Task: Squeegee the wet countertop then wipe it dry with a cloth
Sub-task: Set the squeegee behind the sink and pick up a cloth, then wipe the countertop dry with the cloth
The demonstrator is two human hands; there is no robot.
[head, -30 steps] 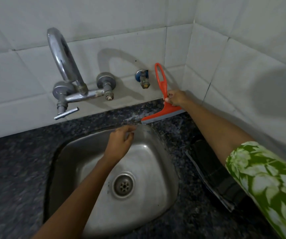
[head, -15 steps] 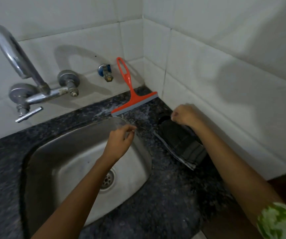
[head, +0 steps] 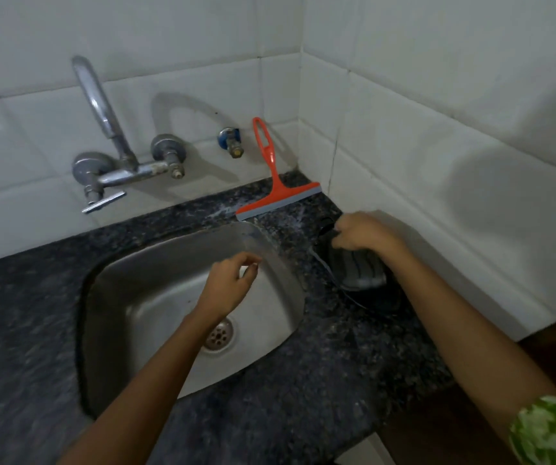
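right hand (head: 362, 233): your fingers curl around the dark cloth (head: 357, 271), 3 o'clock of the sink (head: 129, 290)
left hand (head: 229, 285): yours hangs loosely curled, holding nothing

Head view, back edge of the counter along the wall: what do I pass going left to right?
Tap → blue valve → orange squeegee leaning in the corner → right hand gripping the dark cloth.

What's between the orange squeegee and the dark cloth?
Only bare, wet speckled countertop separates the squeegee from the cloth, seen from the head camera.
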